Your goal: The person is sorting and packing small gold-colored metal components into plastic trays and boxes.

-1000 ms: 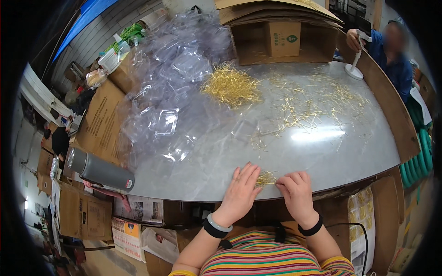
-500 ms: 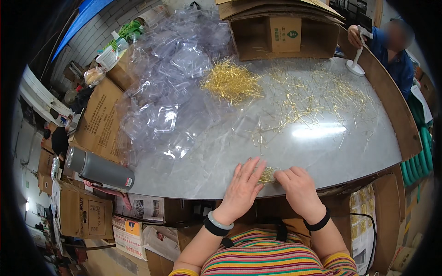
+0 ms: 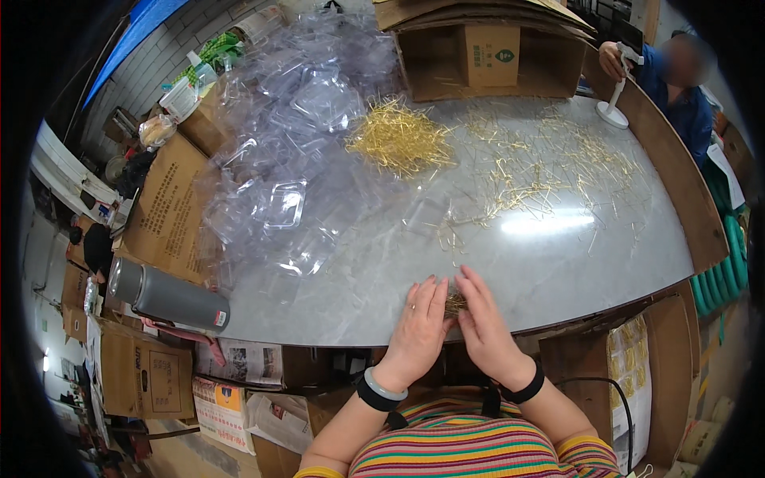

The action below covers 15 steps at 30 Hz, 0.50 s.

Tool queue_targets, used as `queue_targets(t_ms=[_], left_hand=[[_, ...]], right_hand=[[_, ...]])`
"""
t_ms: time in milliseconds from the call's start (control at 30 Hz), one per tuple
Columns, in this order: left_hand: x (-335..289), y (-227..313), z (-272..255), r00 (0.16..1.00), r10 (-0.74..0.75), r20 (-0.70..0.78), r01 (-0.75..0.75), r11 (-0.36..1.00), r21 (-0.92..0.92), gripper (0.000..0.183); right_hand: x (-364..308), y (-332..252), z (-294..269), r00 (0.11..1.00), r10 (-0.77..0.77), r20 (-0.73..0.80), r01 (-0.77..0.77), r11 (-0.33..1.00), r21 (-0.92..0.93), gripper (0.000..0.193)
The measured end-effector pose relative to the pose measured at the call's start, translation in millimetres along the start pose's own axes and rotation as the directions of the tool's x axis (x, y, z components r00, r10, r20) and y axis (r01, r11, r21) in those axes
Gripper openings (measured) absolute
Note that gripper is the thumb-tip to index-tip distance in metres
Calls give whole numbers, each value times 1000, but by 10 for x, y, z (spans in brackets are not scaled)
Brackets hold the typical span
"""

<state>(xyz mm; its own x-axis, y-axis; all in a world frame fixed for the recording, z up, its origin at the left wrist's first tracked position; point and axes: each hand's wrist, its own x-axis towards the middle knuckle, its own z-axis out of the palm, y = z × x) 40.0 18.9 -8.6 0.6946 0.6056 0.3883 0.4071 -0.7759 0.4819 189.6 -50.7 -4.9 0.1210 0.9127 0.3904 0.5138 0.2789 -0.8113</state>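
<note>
Near the table's front edge, my left hand (image 3: 420,323) and my right hand (image 3: 484,328) press in from both sides on a small bundle of gold wire hooks (image 3: 455,304). The fingers are fairly straight and point away from me, and they hide most of the bundle. Farther off lies a dense heap of gold wire hooks (image 3: 401,139), with more loose hooks (image 3: 518,187) scattered to its right. A few strays (image 3: 451,237) rest just beyond my fingertips.
Clear plastic clamshell packs (image 3: 303,159) are piled at the left. A grey bottle (image 3: 171,295) lies at the left edge. An open cardboard box (image 3: 414,68) stands at the back. At the far right a person's hand (image 3: 612,60) grips a white stand (image 3: 612,114) by the cardboard wall (image 3: 677,159).
My right hand has gone from pinching at the bundle's right side to lying straightened along it. Both hands now close in on the bundle.
</note>
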Motion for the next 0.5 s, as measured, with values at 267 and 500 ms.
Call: queue_targets(t_ms=[267,500], left_hand=[[-9,-21,4,1000,5,3,-5,1000,6,68],[-20,-57,-8,1000,-6,1,6,998,-56,75]], right_hand=[[-25,21,-78,998,52,-44,-56,992,-110,50],[128,-27,-137,996,-52,78,63,988,-144,48]])
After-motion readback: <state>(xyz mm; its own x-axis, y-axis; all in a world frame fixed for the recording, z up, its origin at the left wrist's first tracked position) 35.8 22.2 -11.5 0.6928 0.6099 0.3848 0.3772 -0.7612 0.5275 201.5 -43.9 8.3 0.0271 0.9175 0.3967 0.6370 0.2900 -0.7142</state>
